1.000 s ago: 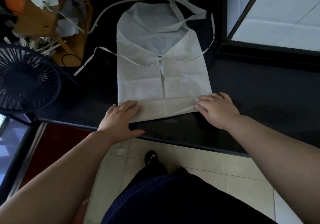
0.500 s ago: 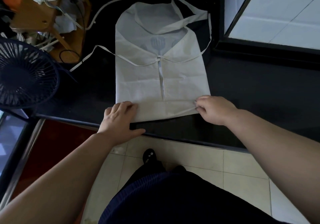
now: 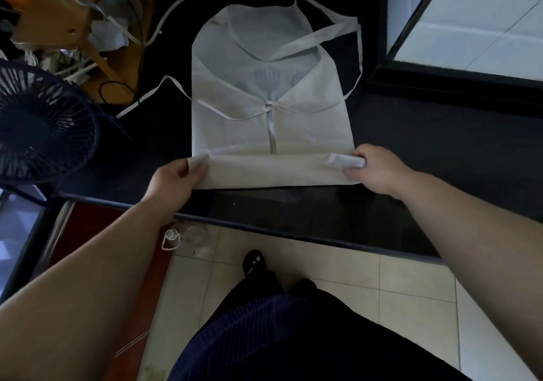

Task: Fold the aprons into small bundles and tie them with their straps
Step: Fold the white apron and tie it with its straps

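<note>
Rolling: white apron's [image 3: 273, 127] pressed-flat hem fold [image 3: 273, 170] now lifted for another turn.
Left hand [image 3: 173, 180]: pinching fold's left end.
Right hand [image 3: 379, 169]: pinching right end.
Straps [image 3: 308, 41]: still loose.

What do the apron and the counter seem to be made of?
Apron: probably thin non-woven fabric, matte off-white; a printed spatula shows through its layers and the folds look crisp. Counter: likely polished black stone or similar; its near edge shows a glossy reflection.

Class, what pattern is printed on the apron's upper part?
Pale blue-grey spatula shapes on the white apron; head view shows it.
</note>
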Available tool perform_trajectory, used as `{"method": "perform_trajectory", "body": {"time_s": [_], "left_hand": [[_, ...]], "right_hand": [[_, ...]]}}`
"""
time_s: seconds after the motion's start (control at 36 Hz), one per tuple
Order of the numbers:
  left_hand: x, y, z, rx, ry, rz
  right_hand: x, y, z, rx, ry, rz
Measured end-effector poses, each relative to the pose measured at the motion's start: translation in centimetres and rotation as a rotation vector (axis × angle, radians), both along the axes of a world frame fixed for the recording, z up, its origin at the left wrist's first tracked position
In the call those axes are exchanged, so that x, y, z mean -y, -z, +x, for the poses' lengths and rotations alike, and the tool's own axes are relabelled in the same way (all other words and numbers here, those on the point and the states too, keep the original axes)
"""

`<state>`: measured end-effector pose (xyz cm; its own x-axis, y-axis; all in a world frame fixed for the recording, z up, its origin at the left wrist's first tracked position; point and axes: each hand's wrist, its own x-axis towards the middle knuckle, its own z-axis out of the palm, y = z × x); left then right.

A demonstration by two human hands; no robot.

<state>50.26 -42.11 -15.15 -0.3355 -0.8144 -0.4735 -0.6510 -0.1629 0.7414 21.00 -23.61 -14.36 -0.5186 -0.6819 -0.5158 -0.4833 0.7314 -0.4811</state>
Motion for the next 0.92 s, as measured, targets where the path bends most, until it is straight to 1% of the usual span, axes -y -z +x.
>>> {"method": "perform_trajectory", "body": {"time_s": [0.08, 0.14, 0.25, 0.31, 0.36, 0.42, 0.47, 0.5, 0.53, 0.56, 0.58, 0.61, 0.64, 0.67, 0.69, 0.75, 0.81, 0.86, 0.92], "left_hand": [[-0.5, 0.7, -0.6, 0.144, 0.020, -0.178], [-1.0, 0.9, -1.0, 0.215, 0.020, -0.257], [-1.7, 1.1, -1.3, 0.312, 0.001, -0.311], [-2.0, 1.3, -1.3, 0.352, 0.000, -0.305], [-2.2, 1.4, -1.4, 0.396, -0.024, -0.306], [-2.6, 1.4, -1.6, 0.414, -0.024, -0.340], [-2.8, 1.5, -1.1, 0.443, 0.075, -0.498], [-2.7, 1.6, -0.9, 0.424, 0.175, -0.603], [-2.5, 1.6, -0.5, 0.381, 0.290, -0.690], [-2.2, 1.9, -0.1, 0.337, 0.404, -0.754], [-1.9, 2.2, 0.2, 0.304, 0.520, -0.787], [-1.7, 2.2, 0.4, 0.319, 0.639, -0.742], [-1.7, 2.0, 0.4, 0.381, 0.734, -0.670], [-1.8, 1.9, 0.4, 0.458, 0.803, -0.597], [-1.8, 1.9, 0.4, 0.526, 0.849, -0.544], [-1.6, 2.0, 0.2, 0.563, 0.872, -0.540], [-1.4, 1.7, -0.2, 0.561, 0.857, -0.565], [-0.8, 1.2, -1.0, 0.591, 0.858, -0.573], [-0.3, 0.7, -1.8, 0.602, 0.851, -0.615]], "right_hand": [[0.1, 0.9, 0.4, -0.060, 0.135, -0.016], [0.3, 1.3, 0.9, -0.074, 0.199, -0.009], [1.0, 1.7, 1.5, -0.107, 0.273, 0.030], [1.4, 1.8, 1.5, -0.146, 0.252, 0.067], [1.7, 1.8, 1.6, -0.191, 0.234, 0.147], [1.9, 1.5, 2.0, -0.283, 0.209, 0.237], [1.9, 1.2, 2.4, -0.521, 0.093, 0.252], [1.8, 1.1, 2.5, -0.640, -0.014, 0.212], [1.6, 1.2, 2.7, -0.709, -0.144, 0.141], [1.5, 1.2, 2.7, -0.704, -0.281, 0.060], [1.3, 1.2, 2.8, -0.628, -0.395, -0.005], [1.1, 1.1, 3.0, -0.522, -0.466, -0.027], [1.0, 1.0, 3.2, -0.419, -0.502, -0.006], [0.8, 1.0, 3.3, -0.343, -0.524, 0.038], [0.7, 1.0, 3.2, -0.315, -0.556, 0.088], [0.5, 1.3, 3.1, -0.343, -0.613, 0.140], [0.6, 1.3, 2.8, -0.368, -0.614, 0.137], [0.9, 1.3, 2.7, -0.398, -0.605, 0.083], [1.2, 1.2, 2.4, -0.420, -0.582, -0.014]]}}
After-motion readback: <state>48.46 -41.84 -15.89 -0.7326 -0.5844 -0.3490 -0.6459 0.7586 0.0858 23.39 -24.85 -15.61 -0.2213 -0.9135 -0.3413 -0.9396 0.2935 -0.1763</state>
